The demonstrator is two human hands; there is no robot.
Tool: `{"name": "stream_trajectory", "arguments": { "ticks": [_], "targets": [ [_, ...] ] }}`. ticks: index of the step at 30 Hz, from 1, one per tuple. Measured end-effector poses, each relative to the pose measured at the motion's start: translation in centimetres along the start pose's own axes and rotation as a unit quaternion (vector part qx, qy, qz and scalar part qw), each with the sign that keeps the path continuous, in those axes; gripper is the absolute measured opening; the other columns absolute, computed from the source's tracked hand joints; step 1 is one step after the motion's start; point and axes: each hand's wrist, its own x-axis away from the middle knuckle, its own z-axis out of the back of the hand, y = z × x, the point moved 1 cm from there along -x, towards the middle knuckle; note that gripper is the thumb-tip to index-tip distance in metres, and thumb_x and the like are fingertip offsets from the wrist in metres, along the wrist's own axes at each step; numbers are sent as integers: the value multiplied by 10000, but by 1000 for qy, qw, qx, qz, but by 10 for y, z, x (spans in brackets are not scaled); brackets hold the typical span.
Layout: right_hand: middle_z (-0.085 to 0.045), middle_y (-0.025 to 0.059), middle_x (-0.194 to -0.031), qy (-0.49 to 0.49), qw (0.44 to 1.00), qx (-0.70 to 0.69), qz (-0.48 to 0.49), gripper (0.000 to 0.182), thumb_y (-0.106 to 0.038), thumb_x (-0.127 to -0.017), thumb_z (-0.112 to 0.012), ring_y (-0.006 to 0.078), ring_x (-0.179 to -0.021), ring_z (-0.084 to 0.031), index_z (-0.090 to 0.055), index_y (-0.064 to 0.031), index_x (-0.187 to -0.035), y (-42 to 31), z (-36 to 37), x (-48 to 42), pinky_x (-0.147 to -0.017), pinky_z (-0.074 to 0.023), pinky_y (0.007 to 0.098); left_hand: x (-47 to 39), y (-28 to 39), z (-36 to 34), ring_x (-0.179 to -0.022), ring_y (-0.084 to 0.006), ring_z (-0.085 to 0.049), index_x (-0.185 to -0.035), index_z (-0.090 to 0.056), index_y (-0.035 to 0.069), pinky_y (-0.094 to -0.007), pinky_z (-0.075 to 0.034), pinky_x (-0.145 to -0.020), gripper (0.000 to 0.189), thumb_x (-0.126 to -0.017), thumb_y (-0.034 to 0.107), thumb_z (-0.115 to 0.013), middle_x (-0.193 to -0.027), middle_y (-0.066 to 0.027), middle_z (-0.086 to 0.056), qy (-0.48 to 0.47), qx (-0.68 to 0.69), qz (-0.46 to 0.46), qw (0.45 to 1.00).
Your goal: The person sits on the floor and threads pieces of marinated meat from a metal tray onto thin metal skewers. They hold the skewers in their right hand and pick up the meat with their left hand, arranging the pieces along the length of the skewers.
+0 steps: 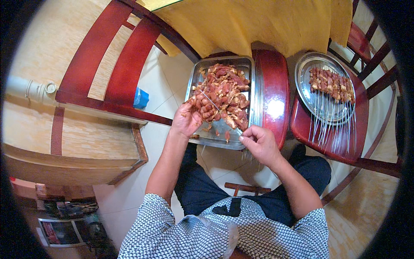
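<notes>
Cut pieces of raw marinated meat (223, 87) are heaped in a rectangular metal tray (220, 142) before me. My left hand (188, 119), palm up, is at the tray's left side with meat pieces against its fingers. Between finger and thumb my right hand (258, 140) pinches the lower end of a thin metal skewer (210, 99), which slants up to the left over the heap. Whether meat is on this skewer I cannot tell. More bare skewers (258, 94) lie in a bundle along the tray's right side. Skewered meat (333, 85) rests in a row on a round metal platter (304, 97), handles towards me.
The tray is on a red wooden chair seat (275, 74), the platter on another red seat (336, 142). A table with a yellow cloth (258, 22) stands beyond. A red chair back (129, 61) is at the left, near a blue object (141, 98).
</notes>
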Motion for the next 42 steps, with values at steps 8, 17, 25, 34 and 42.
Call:
{"name": "stream_trajectory", "arguments": {
  "ticks": [8, 17, 25, 34, 42],
  "targets": [
    [-612, 77, -655, -21, 999, 39, 3, 146, -138, -820, -649, 123, -600, -578, -612, 1, -796, -9, -3, 7, -544, -461, 288, -4, 2, -21, -1011, -258, -608, -1158, -520, 69, -431, -522, -849, 258, -914, 152, -530, -1092, -96, -619, 9, -40, -105, 994],
    [-614, 112, -655, -20, 997, 76, 14, 136, -136, -811, -644, 180, -597, -606, -610, -6, -787, -7, -8, 10, -554, -474, 315, -4, 7, -23, -935, -272, -632, -1049, -577, 36, -460, -506, -875, 223, -933, 211, -502, -991, -127, -649, 29, -6, -68, 997],
    [-618, 132, -666, -25, 995, 91, 21, 146, -153, -808, -645, 226, -609, -622, -609, -13, -787, -5, -11, 12, -558, -477, 344, -6, 6, -14, -923, -298, -641, -1024, -587, 61, -483, -499, -878, 183, -934, 190, -495, -984, -123, -663, 68, -21, -64, 995],
    [-619, 142, -675, -24, 995, 98, 21, 148, -159, -804, -643, 253, -624, -629, -611, -14, -798, -7, -12, 12, -570, -482, 359, -4, 3, -32, -1090, -293, -575, -1107, -592, 89, -488, -445, -964, 218, -929, 161, -487, -1192, -162, -588, 11, 8, -79, 997],
    [-615, 141, -667, -20, 995, 95, 18, 148, -156, -808, -634, 254, -615, -626, -608, -11, -791, -7, -12, 12, -568, -482, 356, -5, -1, -29, -1090, -260, -578, -1136, -593, 129, -459, -428, -992, 240, -902, 132, -543, -1174, -117, -607, -28, 1, -92, 995]
  ]
}}
